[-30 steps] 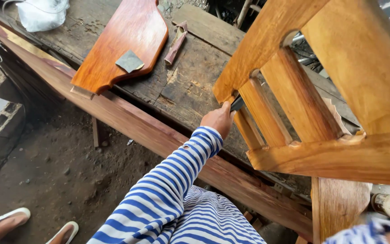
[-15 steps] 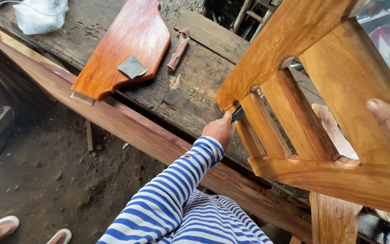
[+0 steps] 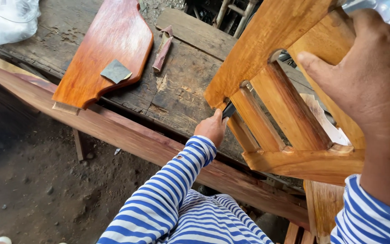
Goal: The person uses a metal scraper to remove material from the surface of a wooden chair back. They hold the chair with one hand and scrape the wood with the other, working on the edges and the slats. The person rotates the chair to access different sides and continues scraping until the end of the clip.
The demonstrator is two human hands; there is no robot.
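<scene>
On the right half of the view, a light wooden chair frame (image 3: pixel 290 113) stands tilted over the bench (image 3: pixel 181 90), its slats running diagonally. Left hand (image 3: pixel 211 128): grip closed on a small dark piece, apparently a sanding scrap (image 3: pixel 229 110), pressed against the lower end of one slat where it meets the rail. Thumb on top, fingers curled under; the piece is mostly hidden by the hand, so its exact kind cannot be told. Left sleeve is blue-and-white striped.

Right hand (image 3: pixel 371 90): near the lens, fingers spread and laid over the upper right part of the chair frame, thumb pointing left. Whether the grip closes around the wood cannot be told; the fingertips are out of sight behind the frame.

Other items on the bench: a reddish varnished board (image 3: pixel 100 54) with a curved edge, lying flat at upper left, well apart from the chair frame. A small grey square of sandpaper (image 3: pixel 115 71) rests on this board near its right edge. Just beside the board, a short reddish wood offcut (image 3: pixel 162 49). A clear plastic bag (image 3: pixel 9 19) sits in the far left corner. Below the bench: a dirt floor (image 3: pixel 32 190).
</scene>
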